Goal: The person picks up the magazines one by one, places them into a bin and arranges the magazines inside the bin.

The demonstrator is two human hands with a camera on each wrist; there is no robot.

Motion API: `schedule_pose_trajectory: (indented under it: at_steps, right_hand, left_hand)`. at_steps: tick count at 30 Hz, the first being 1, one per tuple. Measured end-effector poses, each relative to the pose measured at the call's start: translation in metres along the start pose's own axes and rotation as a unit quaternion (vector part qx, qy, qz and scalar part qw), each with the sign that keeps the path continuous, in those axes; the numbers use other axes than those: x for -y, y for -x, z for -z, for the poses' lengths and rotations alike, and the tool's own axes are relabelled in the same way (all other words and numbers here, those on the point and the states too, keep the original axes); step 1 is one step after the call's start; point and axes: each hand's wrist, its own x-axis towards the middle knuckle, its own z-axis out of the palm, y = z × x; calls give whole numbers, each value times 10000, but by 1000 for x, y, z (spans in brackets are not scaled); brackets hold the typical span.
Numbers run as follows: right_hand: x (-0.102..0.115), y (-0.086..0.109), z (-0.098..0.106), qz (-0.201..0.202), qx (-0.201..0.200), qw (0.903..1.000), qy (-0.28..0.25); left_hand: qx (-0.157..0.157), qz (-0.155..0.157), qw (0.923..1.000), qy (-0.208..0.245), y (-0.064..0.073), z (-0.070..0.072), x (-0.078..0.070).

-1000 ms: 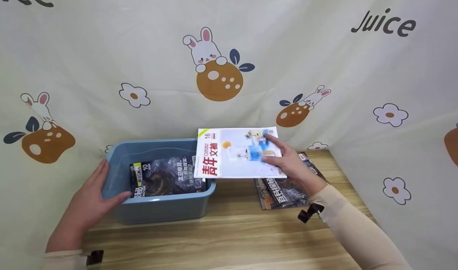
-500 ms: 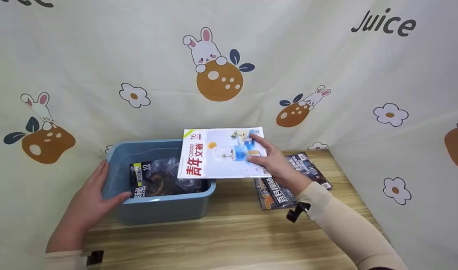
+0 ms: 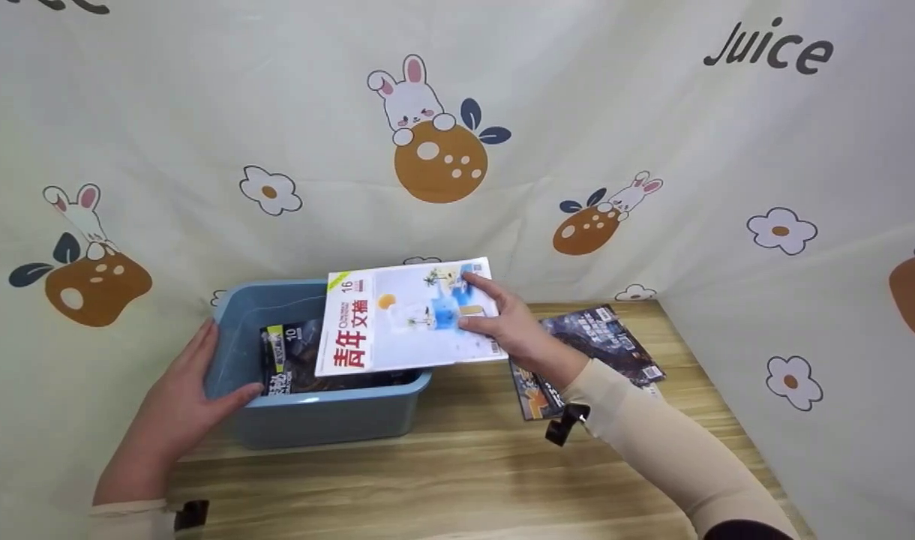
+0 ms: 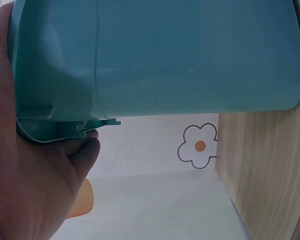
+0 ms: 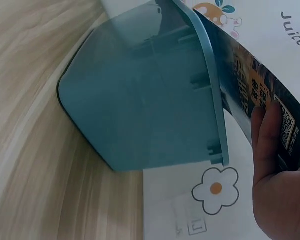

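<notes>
My left hand (image 3: 180,397) grips the left rim of a blue plastic bin (image 3: 322,420), its thumb over the front corner. The left wrist view has that hand (image 4: 35,175) wrapped at the rim. My right hand (image 3: 521,326) pinches a white-covered magazine (image 3: 409,345) by its right edge, thumb on top. It slants over the bin's right part, left end lower. From the right wrist view, the magazine's dark underside (image 5: 245,75) with a code patch passes over the bin's rim (image 5: 215,85). A dark magazine (image 3: 285,367) lies inside the bin, partly hidden.
Several dark magazines (image 3: 607,341) lie overlapped on the wood-grain table (image 3: 457,465), right of the bin. Behind and to the right hangs a pale curtain (image 3: 315,240) printed with rabbits, oranges and flowers.
My right hand has carried the white magazine leftward from beside the bin to over it, its left end tipping lower. More of the table magazines shows. The left hand and bin have stayed put.
</notes>
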Motion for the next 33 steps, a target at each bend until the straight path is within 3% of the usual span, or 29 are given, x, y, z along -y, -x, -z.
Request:
schedule_pose_trajectory:
  at_steps: [23, 33]
  right_hand:
    - [4, -21, -61, -15, 183, 9997, 179]
    - [5, -26, -87, -28, 73, 9986, 527]
  left_hand:
    - [130, 160, 9998, -72, -2, 1, -4]
    - [183, 211, 9995, -125, -3, 0, -4]
